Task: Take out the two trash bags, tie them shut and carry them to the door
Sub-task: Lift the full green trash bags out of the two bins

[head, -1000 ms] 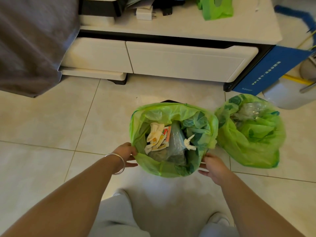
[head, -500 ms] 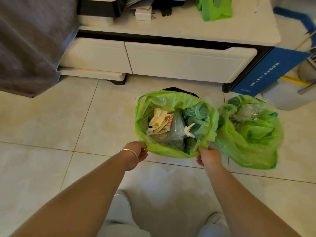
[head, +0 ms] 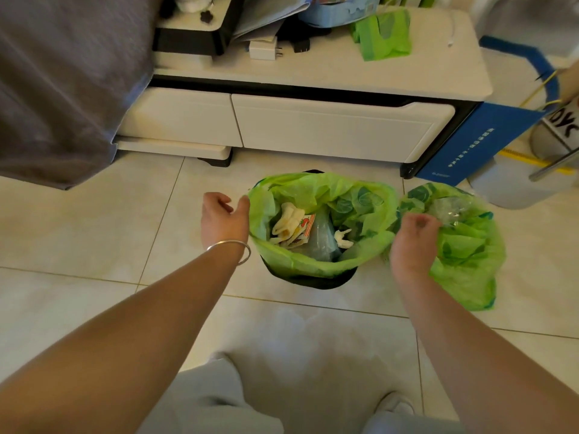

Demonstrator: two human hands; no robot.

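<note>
A green trash bag with wrappers and paper inside lines a black bin on the tiled floor. Its rim is loose and raised above the bin's near edge. My left hand is at the bag's left rim, fingers curled and apart, the thumb touching the plastic. My right hand is closed at the bag's right rim, pinching the edge. A second green trash bag, full and untied, stands on the floor just to the right, partly behind my right hand.
A low white cabinet with drawers stands right behind the bin, with folded green bags and clutter on top. Grey cloth hangs at the left. A blue board and a white bucket are at the right.
Both hands left the bag's near rim and moved apart to its left and right sides. The bag's rim came off the bin, and the black bin edge now shows below.
</note>
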